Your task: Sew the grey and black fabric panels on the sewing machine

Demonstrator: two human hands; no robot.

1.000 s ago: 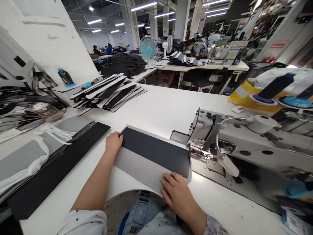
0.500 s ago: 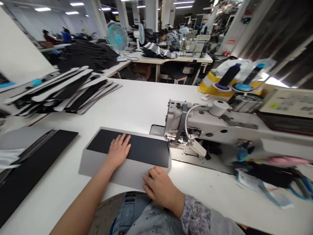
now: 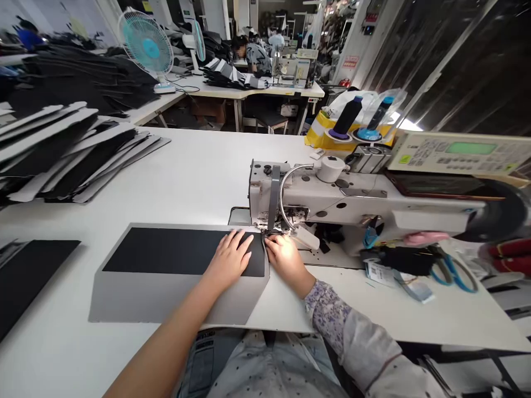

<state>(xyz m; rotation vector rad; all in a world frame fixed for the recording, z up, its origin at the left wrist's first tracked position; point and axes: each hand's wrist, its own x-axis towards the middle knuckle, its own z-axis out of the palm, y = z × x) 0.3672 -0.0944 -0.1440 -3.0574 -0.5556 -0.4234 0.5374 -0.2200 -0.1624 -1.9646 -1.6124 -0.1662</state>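
Note:
A grey panel (image 3: pixel 133 298) lies flat on the table with a black strip (image 3: pixel 166 251) on its upper part. My left hand (image 3: pixel 230 260) rests on the black strip, fingers stretched and slightly spread. My right hand (image 3: pixel 286 260) is at the panel's right edge, its fingers bunched together against that edge, just below the needle area of the sewing machine (image 3: pixel 269 193). The machine's lamp shines onto the back of my right hand. Its fingertips are partly hidden, and the panel's upper right corner is close to the presser foot.
Stacked grey and black pieces (image 3: pixel 83 155) lie at the left, with another black piece (image 3: pixel 41 276) nearer. Thread cones (image 3: pixel 348 119) stand behind the machine. Blue-handled scissors (image 3: pixel 456 273) and a dark cloth (image 3: pixel 410 260) lie at right. A fan (image 3: pixel 147 47) and a person (image 3: pixel 259 55) are farther back.
My right hand has moved from the panel's lower edge up to its right edge by the needle area. My left hand has shifted right along the black strip. The view has turned right.

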